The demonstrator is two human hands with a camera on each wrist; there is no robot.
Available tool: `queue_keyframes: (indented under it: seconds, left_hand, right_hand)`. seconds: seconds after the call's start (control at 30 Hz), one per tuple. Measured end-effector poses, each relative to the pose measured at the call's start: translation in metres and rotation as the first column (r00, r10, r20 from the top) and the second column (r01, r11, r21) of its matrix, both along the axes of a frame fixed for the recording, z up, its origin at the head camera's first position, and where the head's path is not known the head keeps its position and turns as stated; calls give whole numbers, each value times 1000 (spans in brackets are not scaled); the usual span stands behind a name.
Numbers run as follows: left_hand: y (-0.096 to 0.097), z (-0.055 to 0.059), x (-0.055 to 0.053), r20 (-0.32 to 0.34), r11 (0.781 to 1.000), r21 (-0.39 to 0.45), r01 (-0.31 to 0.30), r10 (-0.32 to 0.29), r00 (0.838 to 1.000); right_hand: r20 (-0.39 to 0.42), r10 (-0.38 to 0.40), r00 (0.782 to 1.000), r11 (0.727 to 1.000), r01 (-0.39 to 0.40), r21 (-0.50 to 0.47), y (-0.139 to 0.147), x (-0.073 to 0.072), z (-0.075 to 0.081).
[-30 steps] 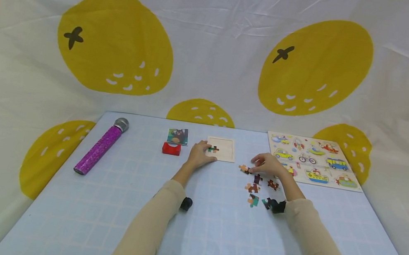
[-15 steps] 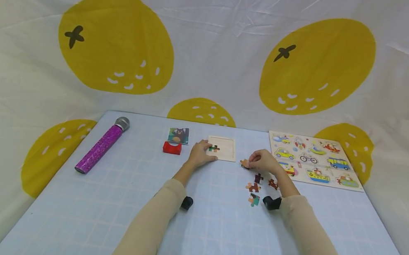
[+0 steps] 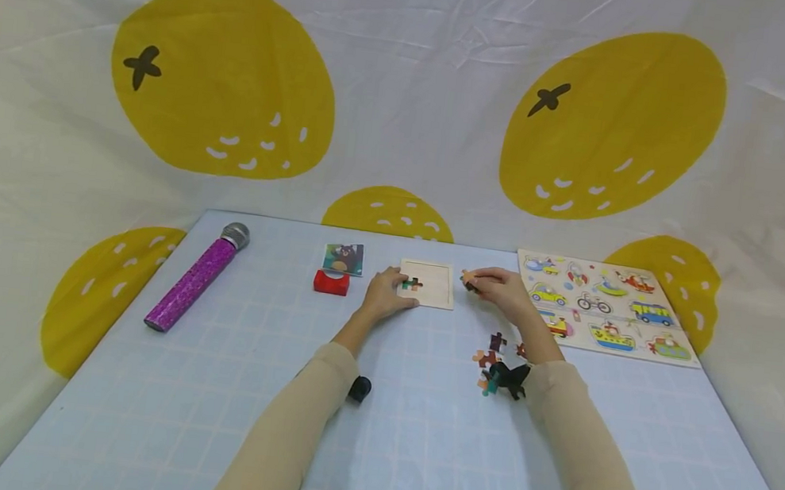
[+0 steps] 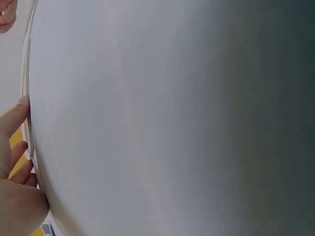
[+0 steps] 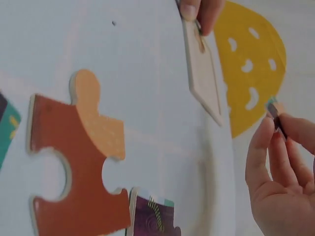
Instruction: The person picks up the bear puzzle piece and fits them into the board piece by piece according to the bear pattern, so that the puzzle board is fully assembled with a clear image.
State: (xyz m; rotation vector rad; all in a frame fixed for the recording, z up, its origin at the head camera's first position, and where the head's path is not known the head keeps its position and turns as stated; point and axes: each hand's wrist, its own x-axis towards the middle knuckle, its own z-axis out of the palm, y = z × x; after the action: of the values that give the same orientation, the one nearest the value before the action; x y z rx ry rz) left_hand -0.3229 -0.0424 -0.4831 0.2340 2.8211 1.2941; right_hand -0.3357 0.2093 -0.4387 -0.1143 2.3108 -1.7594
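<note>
My left hand [image 3: 383, 293] grips the left side of a small wooden puzzle tray [image 3: 440, 288], thumb at the near edge. A joined bit of puzzle [image 3: 411, 284] lies inside the tray, by the fingers. Just right of the tray, my right hand [image 3: 508, 291] pinches a puzzle piece [image 3: 467, 281] between thumb and fingertips; the right wrist view shows this jigsaw piece [image 5: 276, 118] raised and nearly edge-on. Loose pieces lie below that hand, among them a brown and orange piece [image 5: 88, 162] and a purple piece [image 5: 153, 212]. The right wrist camera hides some of them.
A picture card [image 3: 344, 257] and a red holder-like block [image 3: 331, 282] lie left of the tray. Farther left is a purple glitter microphone [image 3: 193, 281]. A wooden vehicle puzzle board [image 3: 605, 306] occupies the back right. A fruit-print cloth [image 3: 414, 104] hangs behind the table.
My right hand has picked up an orange and dark puzzle piece and moved it up and left towards the tray. The left hand stays at the tray's left side.
</note>
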Motion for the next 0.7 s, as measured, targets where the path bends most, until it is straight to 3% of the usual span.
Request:
queue_keyframes:
  seconds: [0.1, 0.2, 0.3, 0.5, 0.7]
  left_hand:
    - [0, 0, 0, -9, 1000, 10, -2, 3, 1000]
    - [0, -2, -1, -43, 1000, 10, 10, -10, 999]
    - [0, -3, -1, -66, 1000, 6, 20, -19, 998]
    - [0, -1, 0, -47, 1000, 9, 12, -11, 999]
    - [0, -2, -1, -54, 1000, 1, 10, -10, 998]
  right_hand:
    - [49, -9, 999, 984, 18, -178, -4, -1, 2]
    - [67, -9, 998, 966, 26, -256, -7, -2, 3]
    - [65, -24, 998, 963, 41, -266, -9, -4, 3]
    - [22, -90, 996, 977, 93, -194, -17, -5, 3]
    - [20, -109, 994, 958, 110, -265, -21, -6, 3]
